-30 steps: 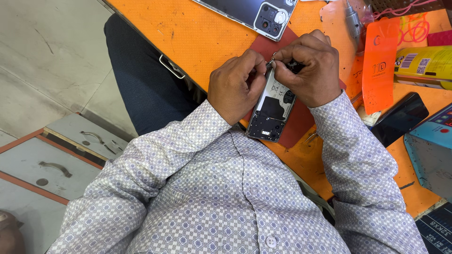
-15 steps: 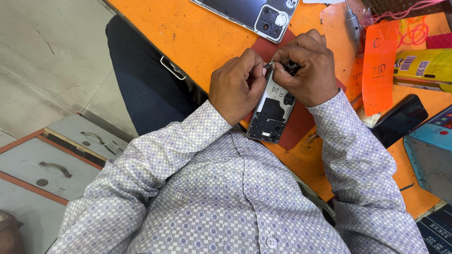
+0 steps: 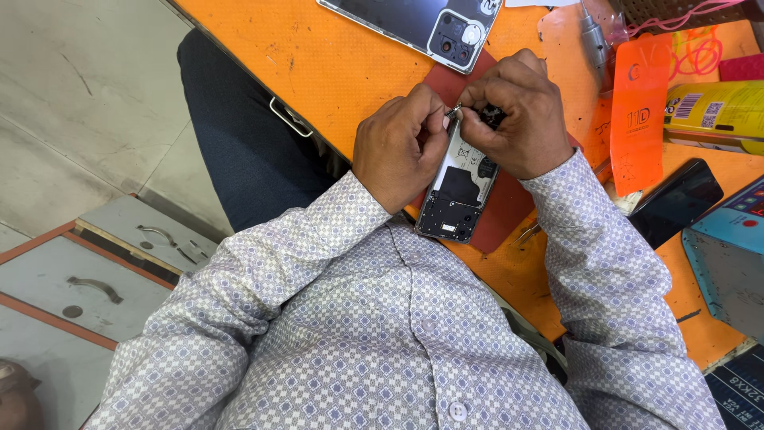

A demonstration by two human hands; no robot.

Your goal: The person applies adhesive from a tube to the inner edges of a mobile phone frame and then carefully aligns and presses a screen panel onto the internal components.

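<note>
An opened phone [image 3: 460, 191] with its back removed and its inner boards showing lies on a dark red mat [image 3: 509, 209] on the orange table [image 3: 334, 72]. My left hand [image 3: 398, 151] is curled against the phone's left edge and upper corner, steadying it. My right hand [image 3: 517, 119] is closed over the phone's top end, pinching a small dark tool [image 3: 489, 118]. A thin metal tip [image 3: 454, 111] shows between the two hands. The phone's top end is hidden under my fingers.
A detached phone back cover [image 3: 422, 24] lies at the far edge. On the right are an orange packet [image 3: 637, 119], a yellow box [image 3: 716, 115], a black phone [image 3: 676, 203] and a blue box [image 3: 728, 255]. Grey drawers [image 3: 119, 271] stand on the floor at left.
Both hands stay on the opened phone at the same spot. Only small finger movements at its top end show.
</note>
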